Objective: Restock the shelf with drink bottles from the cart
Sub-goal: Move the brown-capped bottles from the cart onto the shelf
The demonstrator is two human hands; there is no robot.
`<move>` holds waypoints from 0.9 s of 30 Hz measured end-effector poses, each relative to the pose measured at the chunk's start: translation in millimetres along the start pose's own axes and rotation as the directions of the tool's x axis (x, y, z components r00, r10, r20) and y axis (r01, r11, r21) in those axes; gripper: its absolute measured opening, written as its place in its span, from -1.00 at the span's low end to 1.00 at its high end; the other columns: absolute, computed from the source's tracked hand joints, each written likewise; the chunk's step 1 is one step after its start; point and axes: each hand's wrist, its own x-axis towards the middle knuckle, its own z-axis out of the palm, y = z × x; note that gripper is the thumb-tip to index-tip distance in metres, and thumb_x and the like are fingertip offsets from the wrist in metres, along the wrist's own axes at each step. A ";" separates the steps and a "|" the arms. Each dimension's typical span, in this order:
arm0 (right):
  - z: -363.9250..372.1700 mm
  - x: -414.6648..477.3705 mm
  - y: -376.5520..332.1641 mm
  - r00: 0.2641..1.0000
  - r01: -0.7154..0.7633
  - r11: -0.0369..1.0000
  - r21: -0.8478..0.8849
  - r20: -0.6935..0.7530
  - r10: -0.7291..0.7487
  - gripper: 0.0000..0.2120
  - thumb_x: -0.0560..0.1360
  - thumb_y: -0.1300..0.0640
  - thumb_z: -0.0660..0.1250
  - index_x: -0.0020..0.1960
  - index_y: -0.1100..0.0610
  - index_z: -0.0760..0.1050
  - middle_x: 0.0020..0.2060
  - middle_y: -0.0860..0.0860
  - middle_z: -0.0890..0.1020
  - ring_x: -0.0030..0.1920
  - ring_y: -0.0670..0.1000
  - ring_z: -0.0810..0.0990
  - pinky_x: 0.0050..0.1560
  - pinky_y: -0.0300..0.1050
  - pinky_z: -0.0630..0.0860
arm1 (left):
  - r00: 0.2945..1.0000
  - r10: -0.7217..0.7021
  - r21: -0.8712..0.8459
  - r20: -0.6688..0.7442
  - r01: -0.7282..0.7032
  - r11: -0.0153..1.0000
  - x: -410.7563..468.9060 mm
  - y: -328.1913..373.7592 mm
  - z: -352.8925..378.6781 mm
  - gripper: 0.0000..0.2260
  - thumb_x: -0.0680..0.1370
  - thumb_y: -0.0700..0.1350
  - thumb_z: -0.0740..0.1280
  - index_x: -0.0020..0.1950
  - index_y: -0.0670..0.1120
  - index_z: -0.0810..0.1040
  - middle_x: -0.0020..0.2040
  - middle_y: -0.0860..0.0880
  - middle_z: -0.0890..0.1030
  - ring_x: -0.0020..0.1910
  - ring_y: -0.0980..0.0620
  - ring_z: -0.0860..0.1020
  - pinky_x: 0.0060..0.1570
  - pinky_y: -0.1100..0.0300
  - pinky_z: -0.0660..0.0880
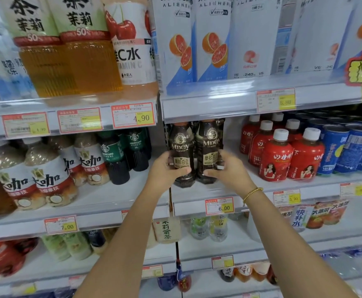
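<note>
On the middle shelf point(188, 206), at its left end just behind the front edge, two dark coffee bottles stand upright side by side. My left grip point(167, 168) is clamped round the left bottle point(181, 147), and my right grip point(229, 168) round the right bottle point(210, 143), probably squaring both labels forward.

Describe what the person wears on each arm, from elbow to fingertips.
Both arms are bare: no sleeves reach the left arm or the right arm, and no gloves, rings or watch show. The only thing worn is a thin bracelet of small gold-coloured beads around the right wrist.
</note>
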 end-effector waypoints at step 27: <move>26.8 55.4 -3.7 0.994 -0.069 0.997 -0.024 -0.090 0.066 -0.53 0.28 0.16 0.55 0.14 0.19 0.53 0.05 0.10 0.66 0.05 0.06 0.62 -0.02 -0.25 0.44 | 0.971 0.020 0.140 -0.236 0.014 0.990 43.5 -6.9 10.4 -0.60 0.36 -0.19 0.52 0.14 -0.27 0.55 0.09 -0.20 0.63 -0.07 0.03 0.55 -0.05 0.23 0.43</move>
